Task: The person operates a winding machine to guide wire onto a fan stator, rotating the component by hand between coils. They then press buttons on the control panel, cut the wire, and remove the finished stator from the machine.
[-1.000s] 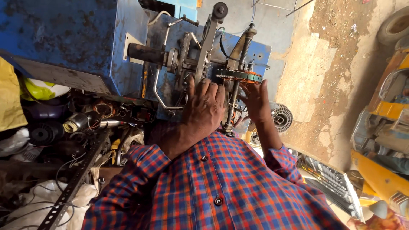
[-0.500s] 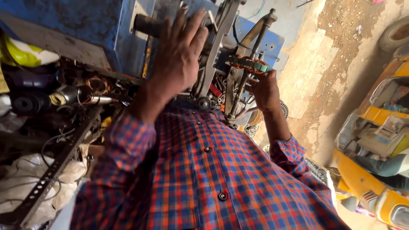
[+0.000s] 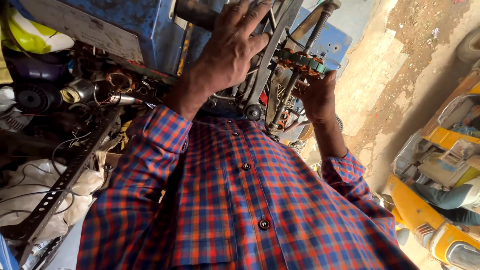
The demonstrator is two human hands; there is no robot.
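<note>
My left hand (image 3: 227,52) lies back-up on a blue winding machine (image 3: 125,25). Its fingers stretch flat over a black cylinder (image 3: 192,12) and a grey metal arm (image 3: 267,60), closing on nothing. My right hand (image 3: 316,97) holds up a ring-shaped stator (image 3: 300,60) with green and orange windings, next to a threaded rod (image 3: 314,30) on the machine. Both sleeves and the chest of my red and blue checked shirt (image 3: 235,200) fill the lower frame.
Motor parts, copper coils and wires (image 3: 85,95) are piled at the left beside a perforated steel angle (image 3: 60,185) and a white sack (image 3: 35,185). At the right lie dirt ground and a yellow vehicle (image 3: 435,210) with a person seated inside.
My left hand has slid further up the machine onto the black cylinder. My right hand keeps the stator at the rod. The view has closed in on the machine.
</note>
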